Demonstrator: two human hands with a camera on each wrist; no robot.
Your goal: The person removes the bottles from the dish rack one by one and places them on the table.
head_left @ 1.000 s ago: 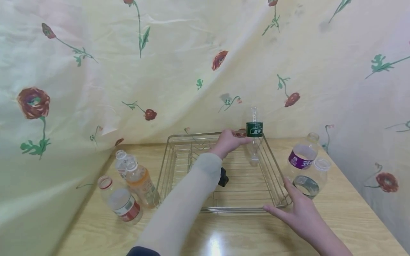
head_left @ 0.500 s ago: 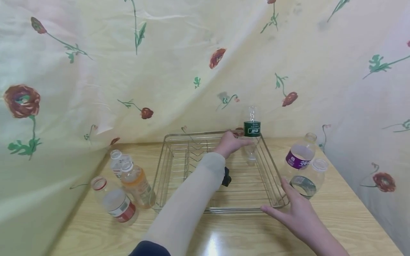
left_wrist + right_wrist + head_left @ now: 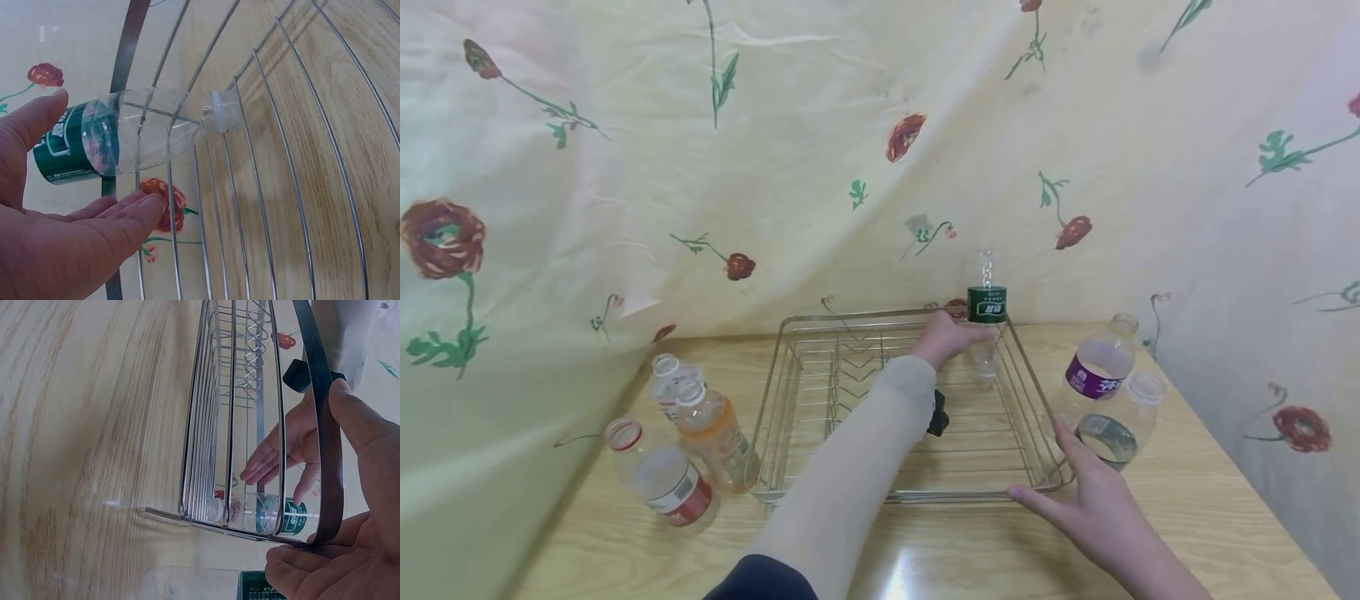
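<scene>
A clear plastic bottle (image 3: pixel 987 306) with a green label stands neck down in the far right corner of a wire dish rack (image 3: pixel 955 497). My left hand (image 3: pixel 951 337) is around it, thumb at the label. In the left wrist view the fingers of the left hand (image 3: pixel 81 237) are extended, apart from the bottle (image 3: pixel 69 147). My right hand (image 3: pixel 1097 496) grips the rack's near right corner. In the right wrist view, its thumb lies on the flat rim (image 3: pixel 330 456) and the other fingers bend against the outer side.
Right of the rack stand a purple-labelled bottle (image 3: pixel 1093 379) and another clear bottle (image 3: pixel 1108 439). To its left are a red-labelled bottle (image 3: pixel 681 493), an orange-labelled one (image 3: pixel 718 437) and a clear one (image 3: pixel 666 387). A flowered cloth (image 3: pixel 820 183) hangs behind the wooden table (image 3: pixel 820 567).
My left hand has shifted slightly right, closer around the green-labelled bottle. The bottle keeps its place in the rack, and the right hand stays at the corner. The head view has swung a little.
</scene>
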